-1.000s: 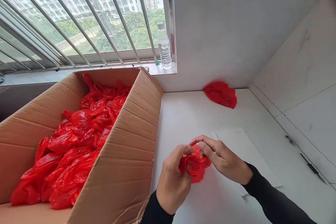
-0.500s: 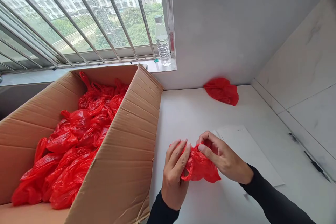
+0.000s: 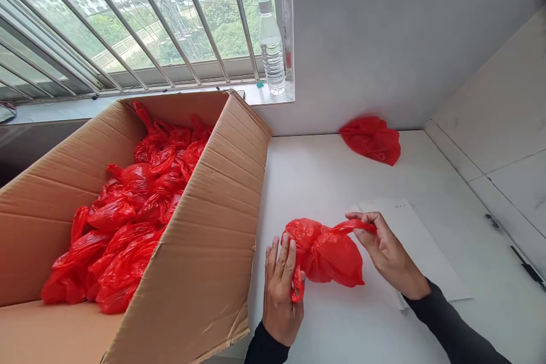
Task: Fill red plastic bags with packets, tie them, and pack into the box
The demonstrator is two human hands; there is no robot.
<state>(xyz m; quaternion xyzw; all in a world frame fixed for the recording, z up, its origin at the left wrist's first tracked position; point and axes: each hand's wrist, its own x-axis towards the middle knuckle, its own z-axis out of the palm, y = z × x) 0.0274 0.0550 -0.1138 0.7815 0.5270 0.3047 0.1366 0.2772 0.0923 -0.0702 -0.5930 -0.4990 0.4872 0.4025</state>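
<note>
A red plastic bag (image 3: 330,250), bunched and knotted around its middle, lies on the white tabletop in front of me. My right hand (image 3: 386,247) pinches one of its handles and draws it out to the right. On the other side, my left hand (image 3: 281,290) has its fingers laid along the bag's edge, with the second handle loop caught between thumb and fingers. What the bag contains is hidden.
To the left, a cardboard box (image 3: 213,227) holds several tied red bags (image 3: 140,193). Another red bag (image 3: 371,139) lies by the wall. White paper (image 3: 426,261) is under my right arm, a black pen (image 3: 529,268) at far right. A water bottle (image 3: 272,51) stands on the sill.
My right hand has moved right, pulling a handle out from the bag. My left hand has slid slightly down, and the bag now looks knotted and stretched between the hands.
</note>
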